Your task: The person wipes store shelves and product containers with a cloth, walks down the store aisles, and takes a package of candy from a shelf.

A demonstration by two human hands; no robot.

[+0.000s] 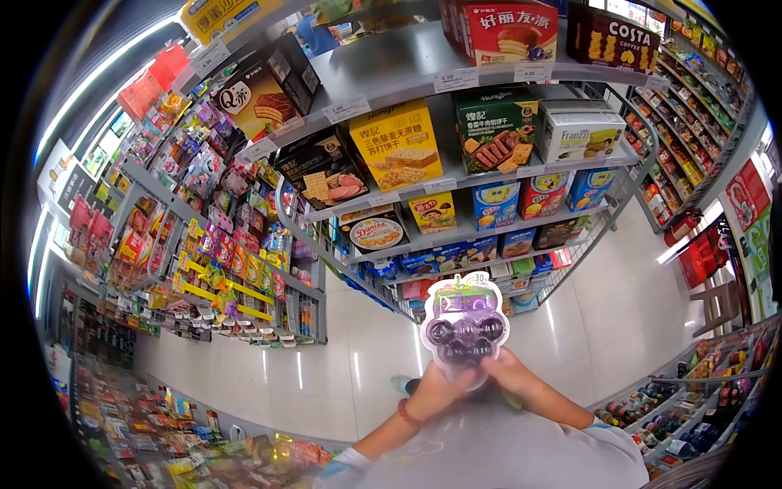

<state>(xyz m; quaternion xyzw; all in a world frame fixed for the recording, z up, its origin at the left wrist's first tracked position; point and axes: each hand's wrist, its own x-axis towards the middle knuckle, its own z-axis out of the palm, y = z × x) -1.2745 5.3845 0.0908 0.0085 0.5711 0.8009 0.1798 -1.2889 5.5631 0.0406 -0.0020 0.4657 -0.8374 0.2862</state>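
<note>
A grape-shaped clear plastic candy pack [466, 330] is held upright in front of my body. Dark round purple pieces show through it, with green near its top and a white outer edge. My left hand [444, 393] closes on its lower left side; a red band circles that wrist. At its lower right, my right hand [508, 375] grips it too, fingers partly hidden behind the pack. The fingertips of both hands nearly meet at its bottom.
Ahead stands a grey shelf unit [375, 98] with boxed biscuits, including a yellow cracker box [397, 147] and a round Danisa tin [378, 233]. Hanging candy racks [236, 261] line the left. Bottles [692, 432] fill a lower right shelf. A stool [717, 301] stands at right on the tiled floor [599, 326].
</note>
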